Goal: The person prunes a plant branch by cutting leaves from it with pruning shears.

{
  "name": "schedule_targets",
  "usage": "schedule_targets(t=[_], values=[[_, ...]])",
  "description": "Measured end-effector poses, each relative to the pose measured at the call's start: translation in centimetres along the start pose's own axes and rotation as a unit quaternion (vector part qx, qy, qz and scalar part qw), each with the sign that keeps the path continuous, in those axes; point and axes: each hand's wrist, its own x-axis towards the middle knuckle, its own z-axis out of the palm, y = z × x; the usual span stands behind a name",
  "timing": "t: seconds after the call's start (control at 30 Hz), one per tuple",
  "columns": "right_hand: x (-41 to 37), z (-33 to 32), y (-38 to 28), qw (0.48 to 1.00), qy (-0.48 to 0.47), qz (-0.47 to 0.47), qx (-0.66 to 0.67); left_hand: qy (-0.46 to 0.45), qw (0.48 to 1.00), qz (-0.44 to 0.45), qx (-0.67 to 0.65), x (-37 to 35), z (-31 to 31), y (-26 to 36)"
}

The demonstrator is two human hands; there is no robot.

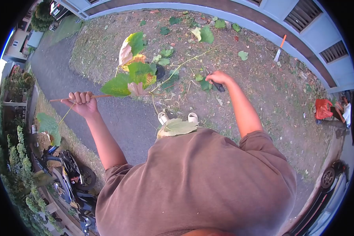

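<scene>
My left hand (82, 103) is closed around a brown woody vine stem (102, 96). The stem runs to the right and carries big lobed leaves (118, 85), some green and some yellowed or dried. From it a thin green shoot (185, 62) reaches up and right. One leaf (49, 128) hangs below my left hand, and a pale leaf (179, 128) hangs in front of my shirt. My right hand (219, 78) grips dark-handled pruning shears (221, 88), apart from the stem; their blades are mostly hidden by the hand and blurred.
Cut leaves (206, 35) lie scattered on the dirt. An orange-handled saw (280, 49) rests near the building wall (263, 23). A motorcycle (72, 177) stands lower left, a car (330, 188) lower right. An orange bag (323, 109) sits at the right. Pavement (118, 122) lies under the left arm.
</scene>
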Motion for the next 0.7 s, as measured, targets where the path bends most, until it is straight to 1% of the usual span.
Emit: schedule_targets(t=[0.03,0.07,0.1,0.13,0.17,0.2,0.23,0.3,0.33,0.37,0.43,0.47,0.5,0.57,0.63,0.67,0.7], values=[[0.0,0.6,0.3,0.999,-0.036,0.027,-0.014,-0.001,1.000,0.001,-0.001,0.0,0.3,0.1],[0.0,1.4,0.5,0.999,-0.038,0.015,0.015,-0.006,1.000,-0.008,-0.014,-0.1,0.7,0.3],[0.2,1.8,0.7,0.999,-0.038,0.013,0.014,-0.012,0.999,-0.016,-0.025,-0.2,1.0,0.3],[-0.3,2.4,-0.3,0.994,-0.051,0.041,0.092,-0.011,1.000,-0.015,-0.023,-0.3,1.1,0.4],[-1.2,3.0,-1.7,0.981,-0.063,0.068,0.170,-0.038,0.998,-0.029,-0.028,-0.5,1.2,0.6],[-2.1,3.1,-3.0,0.977,-0.055,0.036,0.205,-0.068,0.996,-0.043,-0.033,-0.4,1.3,0.5],[-1.7,3.4,-3.3,0.976,-0.055,0.034,0.206,-0.070,0.996,-0.043,-0.031,-0.5,1.5,0.4],[-1.0,4.2,-3.8,0.957,0.044,-0.042,0.283,-0.072,0.996,-0.052,-0.006,-1.4,1.9,0.6],[-1.1,4.1,-4.0,0.945,0.034,-0.060,0.321,-0.072,0.996,-0.052,-0.004,-1.7,2.0,0.6],[-1.3,4.0,-4.2,0.945,0.031,-0.060,0.321,-0.067,0.996,-0.049,-0.014,-2.0,2.2,0.7],[-1.3,3.6,-4.1,0.957,0.027,-0.076,0.278,-0.061,0.997,-0.043,-0.021,-2.5,2.3,1.2],[-1.2,3.9,-3.9,0.961,0.062,-0.084,0.254,-0.072,0.996,-0.047,-0.020,-2.8,2.2,1.5],[-1.1,3.9,-3.7,0.962,0.062,-0.085,0.252,-0.084,0.995,-0.051,-0.020,-3.0,2.2,1.7],[-1.8,4.1,-3.6,0.951,0.101,-0.064,0.287,-0.083,0.995,-0.046,-0.026,-3.3,2.2,1.6],[-2.7,5.2,-3.6,0.947,0.098,-0.062,0.299,-0.079,0.996,-0.041,-0.027,-3.9,2.2,2.0],[-3.3,5.7,-3.3,0.942,0.101,-0.058,0.315,0.021,0.999,0.002,0.042,-4.3,2.0,2.1],[-3.9,6.1,-3.1,0.936,0.107,-0.055,0.331,0.118,0.986,0.045,0.109,-4.4,1.7,2.2]])
